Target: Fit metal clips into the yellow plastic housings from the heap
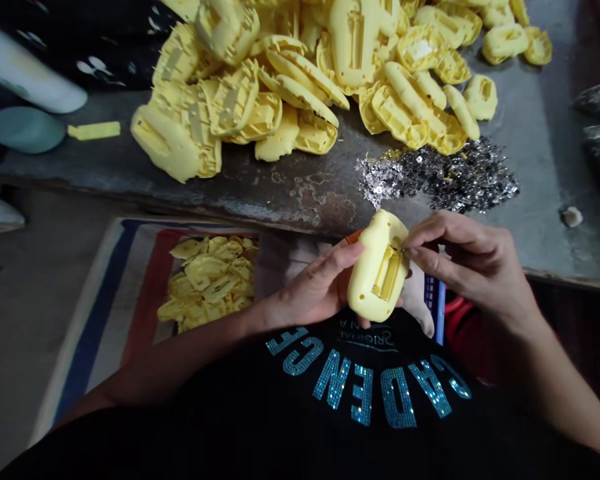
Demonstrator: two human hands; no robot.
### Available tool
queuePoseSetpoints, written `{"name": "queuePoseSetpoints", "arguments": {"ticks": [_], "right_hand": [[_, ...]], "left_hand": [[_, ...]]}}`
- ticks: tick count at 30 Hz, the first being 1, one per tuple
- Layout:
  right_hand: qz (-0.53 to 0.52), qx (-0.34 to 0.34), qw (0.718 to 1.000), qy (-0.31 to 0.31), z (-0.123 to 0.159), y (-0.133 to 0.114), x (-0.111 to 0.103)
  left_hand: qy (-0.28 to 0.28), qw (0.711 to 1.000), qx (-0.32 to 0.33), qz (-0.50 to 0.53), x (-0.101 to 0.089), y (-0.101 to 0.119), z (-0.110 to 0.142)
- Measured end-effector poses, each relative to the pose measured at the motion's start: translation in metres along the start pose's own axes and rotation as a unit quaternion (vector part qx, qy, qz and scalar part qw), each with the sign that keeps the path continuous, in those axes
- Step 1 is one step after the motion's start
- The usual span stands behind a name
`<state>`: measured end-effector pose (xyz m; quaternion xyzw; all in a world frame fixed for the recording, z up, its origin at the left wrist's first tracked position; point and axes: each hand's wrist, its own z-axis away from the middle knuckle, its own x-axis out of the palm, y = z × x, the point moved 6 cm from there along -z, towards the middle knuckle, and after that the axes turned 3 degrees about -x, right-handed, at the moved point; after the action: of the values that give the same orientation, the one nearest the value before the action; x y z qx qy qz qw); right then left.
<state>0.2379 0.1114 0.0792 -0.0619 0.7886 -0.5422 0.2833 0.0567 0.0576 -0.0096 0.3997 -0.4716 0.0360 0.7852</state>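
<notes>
My left hand (325,283) is wrapped around a yellow plastic casing (367,283), holding it upright in front of my chest. A long battery slot lies open on the side facing me. Thumb and forefinger of my right hand (473,260) pinch together at the slot's upper right edge. Whatever sits between those fingertips is too small to name. Just beyond, on the bench, lies a heap of small shiny metal pieces (440,177).
A large pile of yellow casing halves (290,87) covers the back of the bench (310,193). Below left, more yellow parts (210,277) lie on a striped sheet (100,300). A yellow strip (95,130) and a green round object (26,129) sit at the left.
</notes>
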Motion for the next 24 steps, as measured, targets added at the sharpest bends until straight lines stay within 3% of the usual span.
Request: {"name": "queuePoseSetpoints", "arguments": {"ticks": [12, 20, 24], "right_hand": [[0.067, -0.016, 0.997, -0.029, -0.008, 0.001, -0.002], [0.076, 0.008, 0.997, -0.023, -0.004, 0.005, -0.001], [0.118, -0.015, 0.993, -0.025, -0.001, 0.004, -0.001]], "left_hand": [[0.003, 1.000, 0.001, 0.024, -0.003, -0.004, -0.007], [0.020, 0.999, -0.014, 0.028, -0.006, -0.009, -0.007], [0.008, 0.999, -0.028, 0.023, -0.008, -0.013, -0.008]]}}
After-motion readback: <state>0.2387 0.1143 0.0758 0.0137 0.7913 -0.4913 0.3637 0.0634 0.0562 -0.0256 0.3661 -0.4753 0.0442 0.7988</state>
